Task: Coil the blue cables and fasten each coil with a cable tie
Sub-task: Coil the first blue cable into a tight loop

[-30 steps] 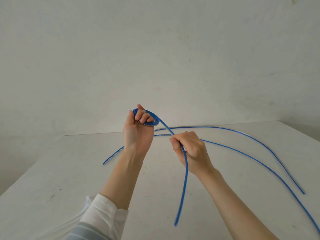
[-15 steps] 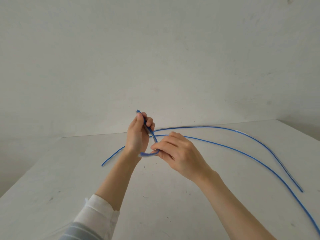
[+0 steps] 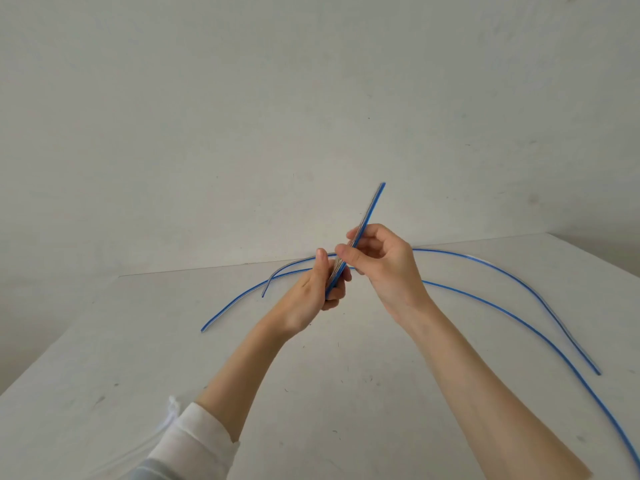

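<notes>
Table: the white table (image 3: 346, 393) fills the lower view and carries everything loose; it meets a plain white wall (image 3: 242, 98) behind.
Loose cables: two blue cables lie uncoiled on the table, the far cable (image 3: 519, 282) arching behind my hands and the near cable (image 3: 502, 311) just in front of it; both run off to my right.
Coil: the one blue coil (image 3: 367, 220) is off the table, raised between my hands and seen edge-on, so it reads as a thin blue bar tilted up to the right.
Change: a second ago a long free tail hung from my right hand down toward the table; now no tail hangs, and the coil stands taller and flatter.
Meaning: I judge the winding of this cable is done and it is ready to be fastened.
Right hand: my right hand (image 3: 384, 265) is closed in a pinch on the middle of the coil, thumb and forefinger on either face.
Left hand: my left hand (image 3: 318, 292) grips the lower end of the coil, fingers curled round it.
Count: three blue cables, one coiled and two still to do; two hands, both on the coil.
Cable ties: none that I can see anywhere in view, so I would have to find one first.
</notes>
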A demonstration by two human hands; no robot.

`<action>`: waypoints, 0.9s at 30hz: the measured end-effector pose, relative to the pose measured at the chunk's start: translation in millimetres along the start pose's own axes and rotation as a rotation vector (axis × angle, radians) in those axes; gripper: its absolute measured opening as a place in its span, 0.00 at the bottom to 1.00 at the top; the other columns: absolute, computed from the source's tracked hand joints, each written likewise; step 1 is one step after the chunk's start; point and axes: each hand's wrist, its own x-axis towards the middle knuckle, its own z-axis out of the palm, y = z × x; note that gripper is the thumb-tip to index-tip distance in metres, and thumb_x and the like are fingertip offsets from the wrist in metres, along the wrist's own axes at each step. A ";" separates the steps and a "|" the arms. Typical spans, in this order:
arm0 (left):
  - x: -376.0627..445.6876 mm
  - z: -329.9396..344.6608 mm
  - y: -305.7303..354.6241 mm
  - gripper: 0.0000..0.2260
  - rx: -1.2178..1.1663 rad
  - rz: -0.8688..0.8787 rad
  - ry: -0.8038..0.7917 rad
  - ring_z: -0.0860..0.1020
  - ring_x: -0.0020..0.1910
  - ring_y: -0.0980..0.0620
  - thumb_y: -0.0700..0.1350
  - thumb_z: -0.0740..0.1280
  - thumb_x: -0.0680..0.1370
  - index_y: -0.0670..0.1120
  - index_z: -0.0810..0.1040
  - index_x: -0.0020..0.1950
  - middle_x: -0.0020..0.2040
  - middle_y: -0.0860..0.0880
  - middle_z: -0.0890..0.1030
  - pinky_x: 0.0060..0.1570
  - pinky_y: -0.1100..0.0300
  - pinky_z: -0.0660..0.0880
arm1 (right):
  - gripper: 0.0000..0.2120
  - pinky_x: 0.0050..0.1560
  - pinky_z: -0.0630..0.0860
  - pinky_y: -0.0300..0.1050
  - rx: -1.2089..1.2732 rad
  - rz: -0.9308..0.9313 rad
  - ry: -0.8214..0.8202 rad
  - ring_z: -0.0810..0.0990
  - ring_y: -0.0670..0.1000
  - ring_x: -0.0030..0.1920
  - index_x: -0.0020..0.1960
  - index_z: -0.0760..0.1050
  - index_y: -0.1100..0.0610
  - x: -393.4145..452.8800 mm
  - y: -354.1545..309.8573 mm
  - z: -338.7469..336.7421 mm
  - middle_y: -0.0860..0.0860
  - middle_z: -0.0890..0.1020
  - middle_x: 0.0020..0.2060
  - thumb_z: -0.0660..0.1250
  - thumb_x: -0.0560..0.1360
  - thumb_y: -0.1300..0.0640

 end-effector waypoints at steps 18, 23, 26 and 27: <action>-9.1 -4.3 -12.0 0.21 -0.467 -0.028 -0.048 0.55 0.23 0.56 0.58 0.47 0.80 0.54 0.67 0.30 0.25 0.55 0.55 0.25 0.65 0.55 | 0.05 0.44 0.64 0.26 -0.573 -0.144 0.032 0.70 0.39 0.40 0.46 0.82 0.45 -5.1 4.0 -18.1 0.43 0.71 0.39 0.69 0.73 0.53; -8.1 1.9 -12.6 0.24 -0.603 -0.033 0.008 0.56 0.21 0.58 0.54 0.45 0.82 0.52 0.66 0.29 0.26 0.52 0.53 0.23 0.66 0.57 | 0.05 0.55 0.64 0.42 -0.788 -0.164 0.125 0.70 0.46 0.52 0.48 0.81 0.45 -13.0 11.1 -12.6 0.44 0.75 0.50 0.69 0.73 0.52; -8.2 5.4 -13.3 0.24 -0.670 -0.027 0.047 0.54 0.22 0.57 0.54 0.44 0.82 0.52 0.66 0.28 0.25 0.53 0.53 0.23 0.66 0.57 | 0.07 0.52 0.75 0.42 -0.550 -0.123 0.060 0.79 0.41 0.48 0.50 0.81 0.49 -18.2 13.4 -8.7 0.41 0.83 0.46 0.66 0.75 0.57; -7.9 6.0 -13.5 0.24 -0.692 -0.028 0.064 0.54 0.22 0.57 0.53 0.44 0.82 0.52 0.66 0.28 0.25 0.53 0.53 0.23 0.66 0.56 | 0.08 0.50 0.77 0.43 -0.495 -0.084 0.058 0.81 0.42 0.46 0.52 0.81 0.50 -20.4 15.1 -7.1 0.41 0.83 0.44 0.65 0.76 0.57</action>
